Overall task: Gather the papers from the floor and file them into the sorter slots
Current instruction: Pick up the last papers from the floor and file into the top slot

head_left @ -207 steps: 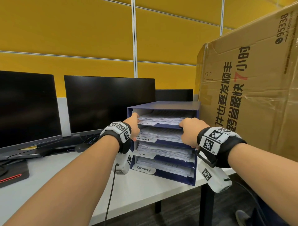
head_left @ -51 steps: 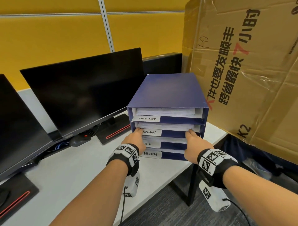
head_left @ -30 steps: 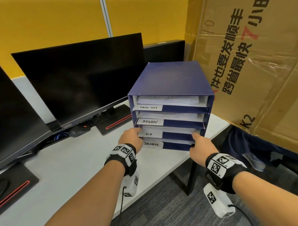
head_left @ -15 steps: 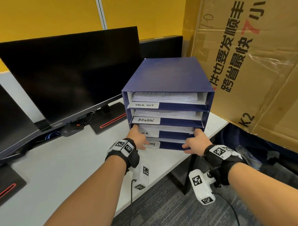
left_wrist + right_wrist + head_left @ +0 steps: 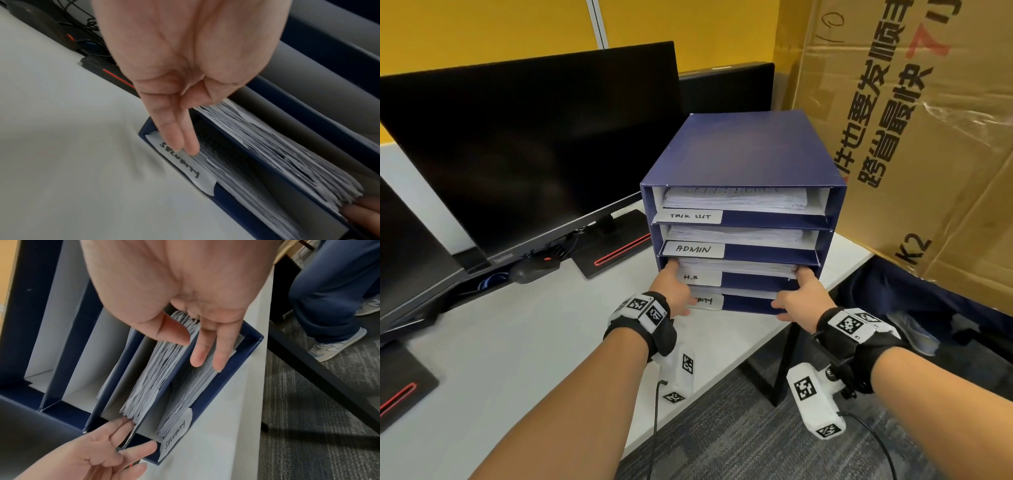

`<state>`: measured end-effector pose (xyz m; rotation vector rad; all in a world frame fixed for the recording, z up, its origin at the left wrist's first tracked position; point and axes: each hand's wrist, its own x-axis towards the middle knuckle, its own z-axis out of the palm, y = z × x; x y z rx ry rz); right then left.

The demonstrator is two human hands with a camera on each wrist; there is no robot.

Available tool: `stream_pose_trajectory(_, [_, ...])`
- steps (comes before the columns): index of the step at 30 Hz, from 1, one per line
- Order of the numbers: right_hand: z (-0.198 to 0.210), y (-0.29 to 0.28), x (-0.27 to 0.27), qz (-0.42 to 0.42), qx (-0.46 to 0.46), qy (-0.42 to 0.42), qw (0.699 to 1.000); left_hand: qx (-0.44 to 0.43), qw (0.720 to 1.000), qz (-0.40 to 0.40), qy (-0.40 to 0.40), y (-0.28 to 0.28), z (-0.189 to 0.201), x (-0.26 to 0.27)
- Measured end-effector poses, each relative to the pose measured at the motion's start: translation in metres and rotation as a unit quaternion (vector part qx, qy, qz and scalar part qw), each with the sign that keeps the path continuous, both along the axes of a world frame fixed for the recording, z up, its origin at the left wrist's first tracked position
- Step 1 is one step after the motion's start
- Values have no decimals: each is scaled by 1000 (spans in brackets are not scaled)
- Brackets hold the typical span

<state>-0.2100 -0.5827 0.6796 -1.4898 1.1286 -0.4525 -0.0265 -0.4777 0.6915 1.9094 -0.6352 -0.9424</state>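
Note:
A dark blue paper sorter [image 5: 743, 150] stands at the white desk's right end. Its four slots are labelled TASK LIST, ADMIN, H.R and SECURITY, and each holds a stack of white papers. Both hands are at the H.R slot. My left hand [image 5: 671, 286] presses straight fingers against the left end of the H.R stack [image 5: 739, 267]. My right hand [image 5: 803, 294] does the same at the right end. In the left wrist view, two straight fingers [image 5: 179, 133] lie over the SECURITY label [image 5: 180, 162]. In the right wrist view, the right hand [image 5: 193, 344] lies spread across the two lowest slots.
Two black monitors [image 5: 527, 147] and a mouse [image 5: 534, 270] fill the desk [image 5: 517, 359] to the left. A big cardboard box [image 5: 928, 137] stands close on the sorter's right. Grey carpet [image 5: 722, 438] lies below the desk edge. A person's legs in blue trousers [image 5: 329, 288] are beside the desk.
Both hands came down the sorter's front, from the top slot to ADMIN, then to the H.R slot. Over the last half second they stayed at the H.R stack's ends.

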Motion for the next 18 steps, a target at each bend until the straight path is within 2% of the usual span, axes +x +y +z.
stream_pose_trajectory(3, [-6,-1,0,-1,5,-1,1000,-13,1000,0,-21,2,-8,5])
stream_pose_trajectory(5, [-8,0,-5,-5,-13,0,1000,-19,996,11,-92,5,-15,10])
stream_pose_trajectory(7, [-10,3,-9,7,-51,9,999,-28,986,56,-152,9,-23,13])
stream_pose_trajectory(10, [-8,11,-14,-11,-120,20,993,-52,983,111,-134,16,-28,20])
stream_pose_trajectory(12, [-11,13,-17,-51,-127,11,991,-40,985,118,-119,19,-28,22])
stream_pose_trajectory(15, [-17,18,-20,-79,-115,7,990,-11,980,125,-156,26,-26,20])
stream_pose_trajectory(18, [-25,23,-23,-101,-114,9,988,35,985,73,-155,32,-25,8])
